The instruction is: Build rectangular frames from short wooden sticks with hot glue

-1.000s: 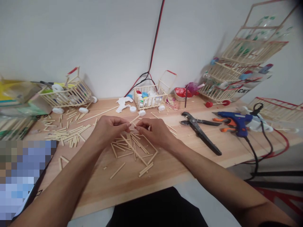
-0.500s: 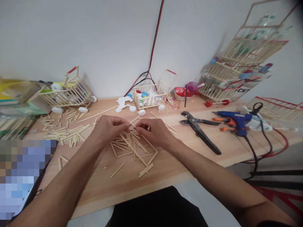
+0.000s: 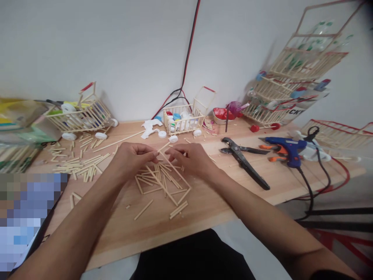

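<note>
My left hand pinches a thin wooden stick frame at its far end, between thumb and fingertips. The frame is a long four-sided outline, tilted, its near corner low over the table. Just right of the pinch, my right hand hovers with loosely bent fingers slightly apart, close to the frame's far end but not gripping it. Beneath the frame lies a loose pile of short wooden sticks. A short stick sticks out between the two hands.
Stick-built carts stand along the wall, one stacked tall at right. Black pliers and a blue glue gun lie right. More cut sticks lie left, near a red-filled bowl farther back and a pixelated patch.
My right fingers have eased off the frame and spread a little. The frame's right side now shows up to near the left fingertips. The view has shifted slightly.
</note>
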The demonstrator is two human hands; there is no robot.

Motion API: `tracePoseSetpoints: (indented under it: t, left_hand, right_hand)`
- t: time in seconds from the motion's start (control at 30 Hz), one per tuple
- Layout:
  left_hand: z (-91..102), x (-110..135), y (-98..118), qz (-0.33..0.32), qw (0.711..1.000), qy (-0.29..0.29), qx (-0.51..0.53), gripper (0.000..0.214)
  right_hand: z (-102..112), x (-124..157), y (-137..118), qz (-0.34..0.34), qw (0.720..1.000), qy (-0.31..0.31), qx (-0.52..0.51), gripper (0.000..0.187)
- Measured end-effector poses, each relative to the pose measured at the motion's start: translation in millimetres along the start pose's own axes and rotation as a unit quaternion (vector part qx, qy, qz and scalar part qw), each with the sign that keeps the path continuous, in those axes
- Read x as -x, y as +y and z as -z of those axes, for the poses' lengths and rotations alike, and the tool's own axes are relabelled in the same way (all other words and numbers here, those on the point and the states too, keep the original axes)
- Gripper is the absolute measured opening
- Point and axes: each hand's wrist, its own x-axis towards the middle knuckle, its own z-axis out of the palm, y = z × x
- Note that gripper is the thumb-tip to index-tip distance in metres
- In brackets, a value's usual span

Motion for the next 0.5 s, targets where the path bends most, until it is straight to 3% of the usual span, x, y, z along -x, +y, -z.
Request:
tracePoseSetpoints:
  t: [0.1,0.17,0.37,0.5]
  left_hand:
    - [6.5,1,1,0.01,1.0,0.0,0.01,0.024]
    - [12.5,0,0,0.011,1.0,-0.002,0.012,0.024]
    - [23.8,-3,-5,-0.026,0.999,0.012,-0.022,0.024]
    - [21.8,-4,-7,-0.007,0.999,0.007,-0.031,0.026]
  right_hand:
    - [12,-3,14,-0.01,0.998,0.056,-0.007,0.021]
    - [17,-3,21,-0.005,0.998,0.062,0.012,0.018]
    - [13,6,7,0.015,0.985,-0.088,0.147,0.005]
    - [4,10,-8,0.025,0.961,-0.123,0.245,0.005]
